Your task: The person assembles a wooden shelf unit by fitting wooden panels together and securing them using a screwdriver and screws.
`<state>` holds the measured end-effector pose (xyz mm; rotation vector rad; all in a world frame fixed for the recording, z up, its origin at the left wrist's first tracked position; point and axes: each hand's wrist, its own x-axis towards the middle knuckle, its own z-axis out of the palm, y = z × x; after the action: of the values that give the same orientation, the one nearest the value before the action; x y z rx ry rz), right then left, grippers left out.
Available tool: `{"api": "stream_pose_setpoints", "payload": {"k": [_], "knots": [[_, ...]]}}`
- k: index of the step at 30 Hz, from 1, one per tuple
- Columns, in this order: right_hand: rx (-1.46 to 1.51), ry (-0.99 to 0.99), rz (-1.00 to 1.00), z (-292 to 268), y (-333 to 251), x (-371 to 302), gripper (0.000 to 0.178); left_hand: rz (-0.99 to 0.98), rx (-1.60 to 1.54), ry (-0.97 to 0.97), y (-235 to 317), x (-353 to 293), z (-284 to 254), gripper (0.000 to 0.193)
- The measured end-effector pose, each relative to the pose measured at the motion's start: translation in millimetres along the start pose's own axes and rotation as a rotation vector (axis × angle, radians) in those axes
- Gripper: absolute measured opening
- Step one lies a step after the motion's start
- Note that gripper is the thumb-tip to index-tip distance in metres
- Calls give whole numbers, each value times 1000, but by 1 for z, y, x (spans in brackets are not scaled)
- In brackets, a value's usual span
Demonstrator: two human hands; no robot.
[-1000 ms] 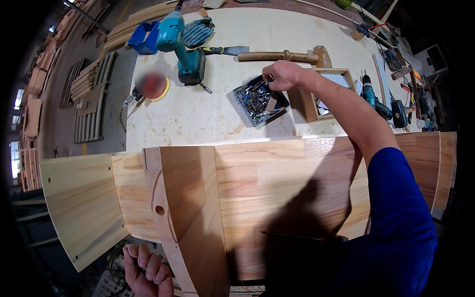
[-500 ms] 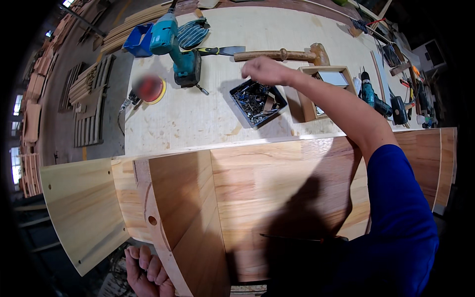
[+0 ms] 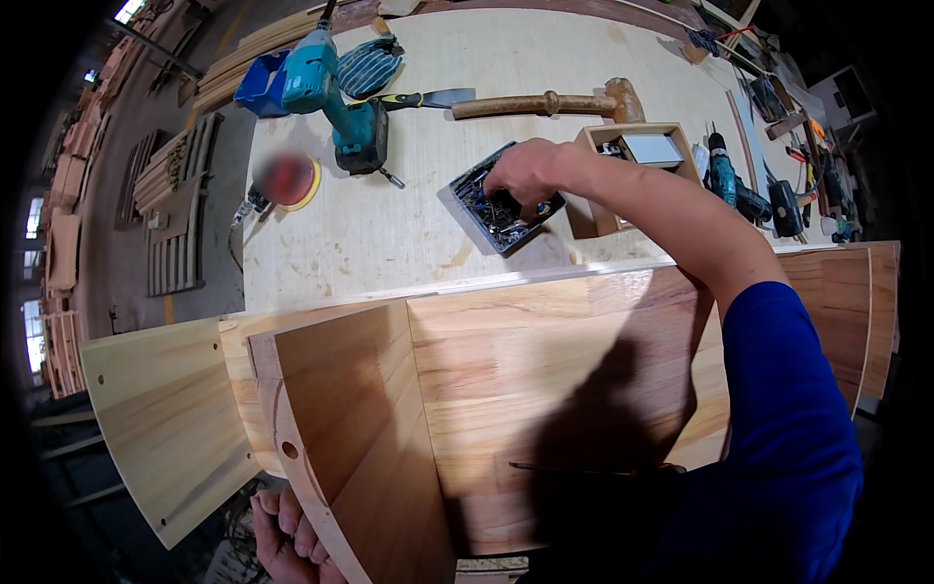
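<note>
While my right hand (image 3: 530, 175) reaches over the bench in the head view, its fingers bend down into a dark blue box (image 3: 477, 222) of small metal parts (image 3: 501, 232). My fingertips are hidden among them, so I cannot tell whether I have pinched anything. The box sits slightly askew on the pale workbench (image 3: 379, 243), just left of an open wooden box (image 3: 593, 218) with a flat pale piece (image 3: 652, 149) inside. My left hand (image 3: 289, 533) is low, fingers curled in, near the edge of a standing board (image 3: 355, 419) that partly covers it; I cannot see what, if anything, is inside it.

That board has a round hole (image 3: 289, 450) in its near edge and meets a broad wooden panel (image 3: 545, 360) before me. A thin dark tool (image 3: 559, 469) lies across the panel, in shadow. Farther left is a pale panel (image 3: 165, 419) with small holes near its corners.

Beyond my right hand lies a wooden mallet (image 3: 535, 104), with a scraper (image 3: 428, 99) to its left. A teal power driver (image 3: 342, 115) stands on its battery beside a striped glove (image 3: 370, 68) and a blue bin (image 3: 261, 86); a sander (image 3: 292, 185) with a yellow rim is nearer me. Right of the wooden box is another teal drill (image 3: 722, 173).
</note>
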<state>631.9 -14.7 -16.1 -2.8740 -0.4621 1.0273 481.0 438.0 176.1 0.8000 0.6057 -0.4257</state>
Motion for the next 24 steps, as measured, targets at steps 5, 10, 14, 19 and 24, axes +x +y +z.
{"api": "stream_pose_setpoints", "payload": {"k": [5, 10, 14, 19, 24], "knots": [[165, 144, 102, 3, -1, 13, 41, -8, -2, 3, -1, 1, -4, 25], [90, 103, 76, 13, -19, 23, 46, 4, 12, 3, -1, -1, -4, 25], [72, 45, 25, 10, -7, 22, 43, -2, -23, -11, -1, -2, -2, 23], [65, -1, 43, -4, 4, 9, 39, -10, -55, -25, 0, -3, -7, 23], [15, 61, 163, -10, 2, 15, 34, 2, -42, -26, -1, -3, -9, 23]]}}
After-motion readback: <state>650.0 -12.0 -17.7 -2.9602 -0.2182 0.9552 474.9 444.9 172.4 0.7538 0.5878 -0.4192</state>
